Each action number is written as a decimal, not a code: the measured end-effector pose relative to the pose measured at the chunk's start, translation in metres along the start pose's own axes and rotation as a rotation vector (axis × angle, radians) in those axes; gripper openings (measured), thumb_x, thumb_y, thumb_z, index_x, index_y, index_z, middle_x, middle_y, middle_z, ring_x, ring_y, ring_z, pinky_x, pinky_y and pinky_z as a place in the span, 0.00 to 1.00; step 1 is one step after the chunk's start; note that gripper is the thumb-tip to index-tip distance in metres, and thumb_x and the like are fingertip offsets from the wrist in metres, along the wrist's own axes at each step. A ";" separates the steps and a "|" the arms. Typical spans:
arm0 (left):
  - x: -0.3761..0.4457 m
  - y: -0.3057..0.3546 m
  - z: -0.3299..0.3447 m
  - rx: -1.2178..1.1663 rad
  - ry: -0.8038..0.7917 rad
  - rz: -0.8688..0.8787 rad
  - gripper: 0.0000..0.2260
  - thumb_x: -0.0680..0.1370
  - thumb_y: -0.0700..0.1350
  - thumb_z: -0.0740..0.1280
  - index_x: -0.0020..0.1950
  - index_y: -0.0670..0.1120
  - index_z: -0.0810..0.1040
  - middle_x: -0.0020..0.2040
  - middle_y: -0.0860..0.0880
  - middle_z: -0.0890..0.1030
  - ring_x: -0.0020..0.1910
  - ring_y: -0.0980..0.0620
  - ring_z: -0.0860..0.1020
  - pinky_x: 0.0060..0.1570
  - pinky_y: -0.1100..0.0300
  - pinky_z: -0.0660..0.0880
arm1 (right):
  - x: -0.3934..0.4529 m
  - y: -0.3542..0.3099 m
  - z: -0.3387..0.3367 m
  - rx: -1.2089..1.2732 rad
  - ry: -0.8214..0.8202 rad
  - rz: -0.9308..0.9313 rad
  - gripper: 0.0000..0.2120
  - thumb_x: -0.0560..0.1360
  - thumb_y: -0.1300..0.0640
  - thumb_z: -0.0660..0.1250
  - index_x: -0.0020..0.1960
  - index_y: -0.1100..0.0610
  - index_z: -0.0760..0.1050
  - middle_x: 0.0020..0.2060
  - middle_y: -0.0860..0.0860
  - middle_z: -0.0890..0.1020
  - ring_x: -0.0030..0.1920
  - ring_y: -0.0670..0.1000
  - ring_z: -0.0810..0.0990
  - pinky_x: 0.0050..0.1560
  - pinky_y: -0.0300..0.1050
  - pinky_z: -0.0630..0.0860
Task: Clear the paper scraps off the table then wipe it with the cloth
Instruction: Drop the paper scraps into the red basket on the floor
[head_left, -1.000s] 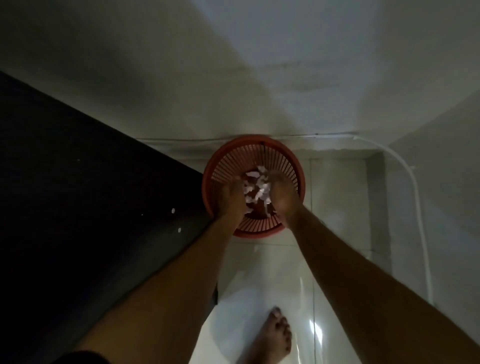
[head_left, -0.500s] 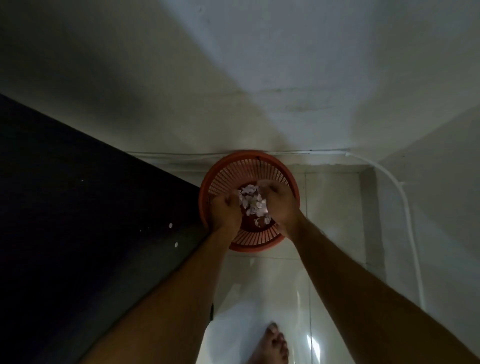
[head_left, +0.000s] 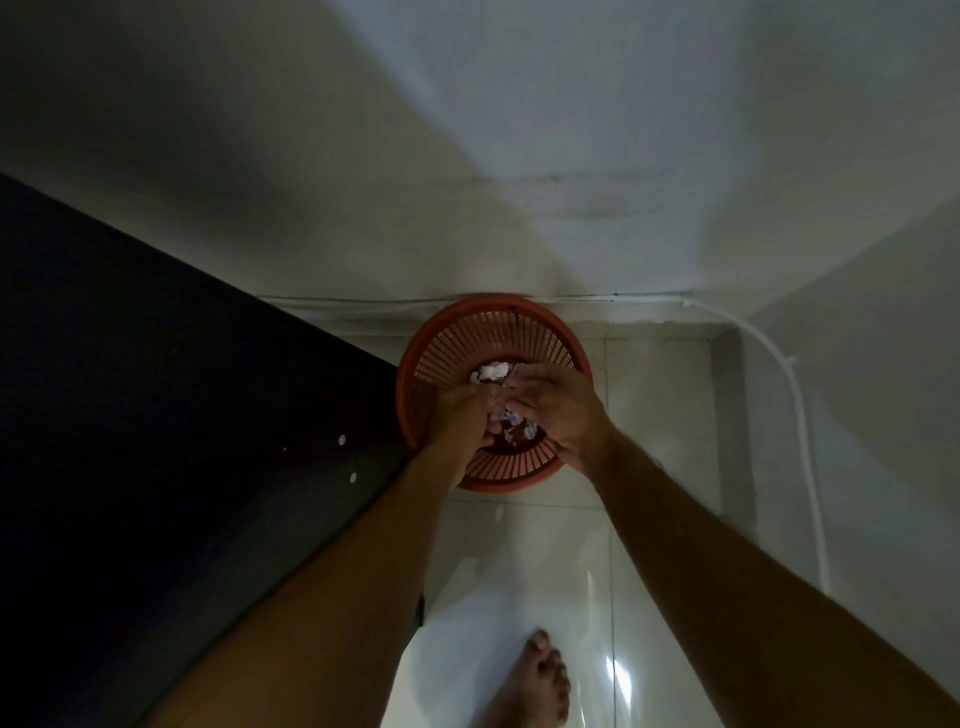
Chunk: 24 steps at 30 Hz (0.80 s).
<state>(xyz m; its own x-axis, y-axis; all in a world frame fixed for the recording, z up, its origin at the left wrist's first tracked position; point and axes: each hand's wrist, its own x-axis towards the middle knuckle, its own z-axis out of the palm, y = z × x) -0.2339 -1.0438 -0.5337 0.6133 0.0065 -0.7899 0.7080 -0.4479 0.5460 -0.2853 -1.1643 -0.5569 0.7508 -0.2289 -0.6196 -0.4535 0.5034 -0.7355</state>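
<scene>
The white crumpled paper scraps (head_left: 492, 372) sit inside the round orange slatted plastic basket (head_left: 545, 332), some showing at twelve o'clock of my joined hands and a few more between the palms, lower in the basket's bowl. My left hand (head_left: 462, 415) comes in from seven o'clock and my right hand (head_left: 558, 410) from five o'clock; the two meet over the middle of the basket, fingertips touching or overlapping. The right hand's fingers (head_left: 530, 375) look loosely spread and flat over the scraps; whether the left hand's fingers are curled on paper or let go, I cannot tell, since they blur into the other hand in the dim light.

Both hands and forearms cover the near half of the basket, hiding most of its floor from me. The basket stands on the glossy pale tiled floor (head_left: 660, 415), its far rim right against the foot of the white wall (head_left: 519, 156).

At nine o'clock of the basket runs the dark table edge (head_left: 156, 415), close beside the rim, with a couple of small white specks (head_left: 342, 440) lying on it. At three o'clock, well apart, a white conduit pipe (head_left: 795, 395) curves down the side wall. At six o'clock my bare foot (head_left: 535, 680) rests on the tiles.
</scene>
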 end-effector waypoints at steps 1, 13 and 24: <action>-0.002 -0.001 0.001 -0.011 0.012 0.011 0.10 0.84 0.44 0.62 0.58 0.43 0.81 0.52 0.45 0.84 0.41 0.52 0.81 0.38 0.60 0.77 | -0.004 -0.003 -0.001 -0.004 -0.001 0.000 0.04 0.73 0.68 0.69 0.46 0.62 0.79 0.42 0.61 0.82 0.40 0.54 0.83 0.45 0.42 0.81; -0.103 0.042 0.005 0.765 0.013 0.501 0.29 0.78 0.62 0.60 0.76 0.53 0.63 0.71 0.46 0.74 0.69 0.43 0.74 0.68 0.39 0.73 | -0.116 -0.104 0.021 -0.930 0.053 -0.316 0.18 0.86 0.49 0.53 0.67 0.57 0.73 0.55 0.49 0.78 0.53 0.47 0.77 0.52 0.29 0.70; -0.318 0.141 -0.111 1.057 -0.082 1.014 0.35 0.77 0.49 0.69 0.80 0.43 0.59 0.79 0.44 0.65 0.80 0.45 0.60 0.78 0.46 0.60 | -0.316 -0.259 0.090 -1.350 0.076 -0.509 0.25 0.85 0.51 0.48 0.72 0.66 0.69 0.70 0.64 0.73 0.72 0.61 0.70 0.76 0.47 0.56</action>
<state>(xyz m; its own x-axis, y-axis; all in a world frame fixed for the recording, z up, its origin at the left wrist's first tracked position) -0.2903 -1.0098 -0.1747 0.6341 -0.7371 -0.2336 -0.6075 -0.6618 0.4393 -0.3621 -1.1476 -0.1466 0.9587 -0.2049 -0.1971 -0.2808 -0.7915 -0.5429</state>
